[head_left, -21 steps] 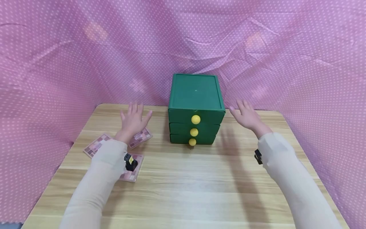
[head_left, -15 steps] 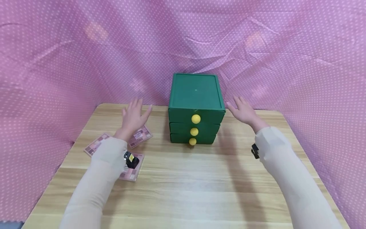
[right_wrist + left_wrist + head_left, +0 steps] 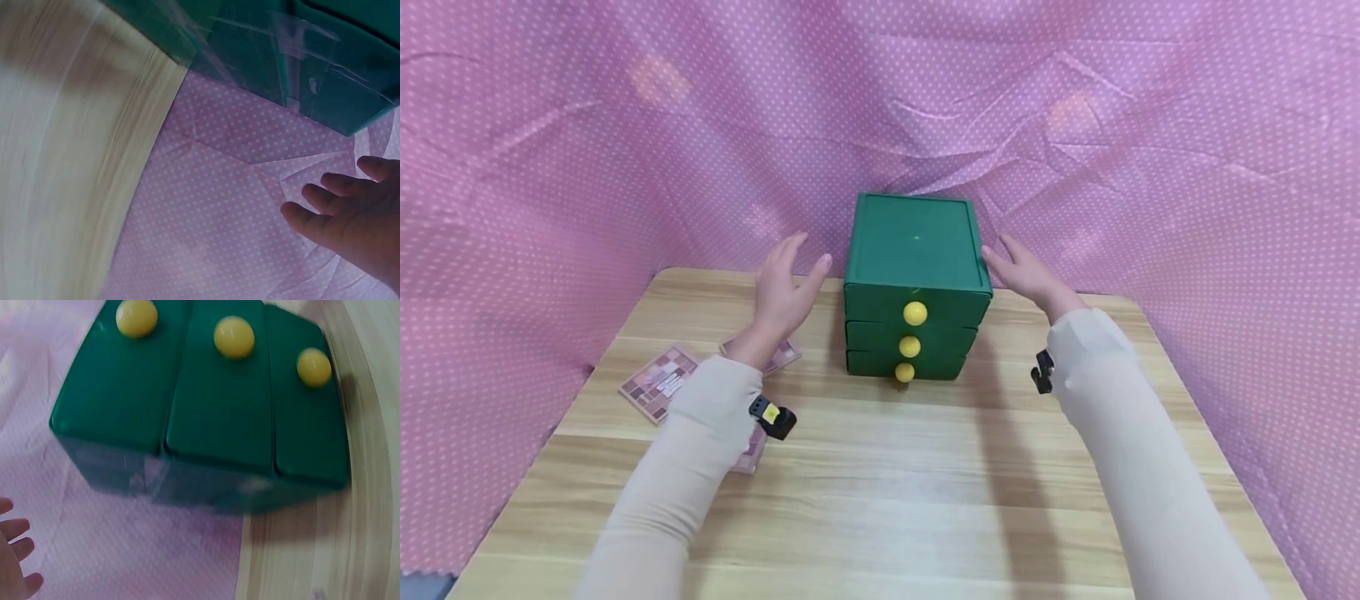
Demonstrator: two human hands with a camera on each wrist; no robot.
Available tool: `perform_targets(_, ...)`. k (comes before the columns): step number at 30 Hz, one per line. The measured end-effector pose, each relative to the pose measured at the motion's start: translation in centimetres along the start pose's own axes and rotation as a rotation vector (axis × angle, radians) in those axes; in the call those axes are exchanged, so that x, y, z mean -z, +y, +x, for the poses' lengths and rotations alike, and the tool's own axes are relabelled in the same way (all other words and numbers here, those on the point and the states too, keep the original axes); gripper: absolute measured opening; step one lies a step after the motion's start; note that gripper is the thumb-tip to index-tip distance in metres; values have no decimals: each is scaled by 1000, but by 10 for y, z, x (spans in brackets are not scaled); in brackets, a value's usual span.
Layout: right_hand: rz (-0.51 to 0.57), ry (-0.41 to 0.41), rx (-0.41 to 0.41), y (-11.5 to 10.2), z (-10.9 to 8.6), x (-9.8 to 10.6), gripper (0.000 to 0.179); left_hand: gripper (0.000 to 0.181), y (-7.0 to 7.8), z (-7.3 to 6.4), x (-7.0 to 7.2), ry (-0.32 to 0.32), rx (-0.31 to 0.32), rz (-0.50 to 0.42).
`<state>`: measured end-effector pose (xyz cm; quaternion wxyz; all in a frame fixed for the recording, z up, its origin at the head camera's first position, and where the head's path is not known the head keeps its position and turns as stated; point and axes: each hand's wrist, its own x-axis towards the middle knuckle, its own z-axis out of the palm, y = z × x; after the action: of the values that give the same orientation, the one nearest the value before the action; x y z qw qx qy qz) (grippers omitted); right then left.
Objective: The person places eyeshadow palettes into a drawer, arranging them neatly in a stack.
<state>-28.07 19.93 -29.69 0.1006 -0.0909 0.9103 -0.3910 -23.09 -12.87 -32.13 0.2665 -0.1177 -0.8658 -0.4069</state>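
Note:
A green three-drawer box (image 3: 917, 242) with round yellow knobs stands at the back middle of the table, its drawers closed. My left hand (image 3: 781, 292) is raised to the left of the box, fingers spread and holding nothing. On the other side, my right hand (image 3: 1026, 273) hovers by the box's right edge, its fingertips overlapping that edge in the head view. Below the left forearm lie pink eyeshadow palettes, one (image 3: 658, 382) in plain sight and two (image 3: 782, 357) partly covered by the arm. In the right wrist view the right hand (image 3: 356, 212) has its fingers extended near the box's side.
The wooden table (image 3: 880, 500) extends toward me in front of the box. A pink dotted cloth (image 3: 760, 100) hangs behind and along both sides. Each sleeve carries a small black wrist camera (image 3: 772, 418).
Both hands have moved inward and up toward the box, the left one rightward and the right one leftward. More of the left palette now shows. The box has stayed put.

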Motion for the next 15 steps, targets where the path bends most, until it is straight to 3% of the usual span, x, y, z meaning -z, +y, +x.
perform_targets(7, 208, -22, -93, -1, 9, 1, 77, 45, 24, -13, -21, 231, -30, -214)
perform_targets(12, 399, 0, -130, -3, 18, -2, 74, 35, 38, -29, -43, 406, -183, -286)
perform_targets(15, 505, 14, -136, -5, 22, -4, 72, 29, 47, -39, -56, 444, -236, -337)
